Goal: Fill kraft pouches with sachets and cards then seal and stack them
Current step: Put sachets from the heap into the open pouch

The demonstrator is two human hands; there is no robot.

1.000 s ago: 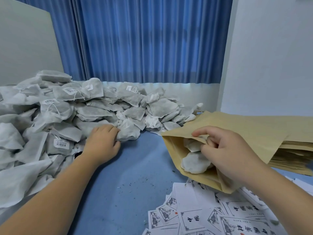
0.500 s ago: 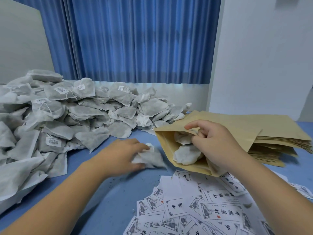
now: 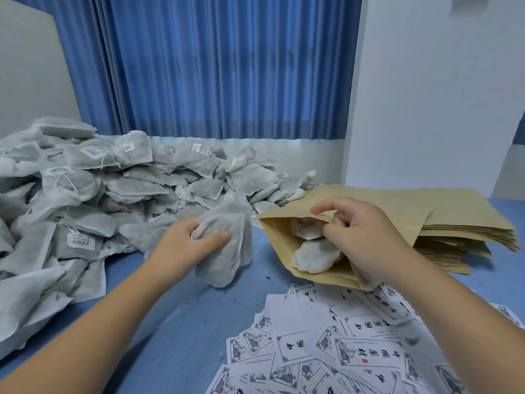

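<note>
Kraft pouch (image 3: pixel 289 275) mouth held open by right hand (image 3: pixel 360 237); left hand (image 3: pixel 181 248) grips a sachet (image 3: pixel 227 245) beside it.

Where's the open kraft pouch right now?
Head view, right of centre: the open kraft pouch is held by the right hand, just beyond the cards and beside the stack of flat pouches.
</note>
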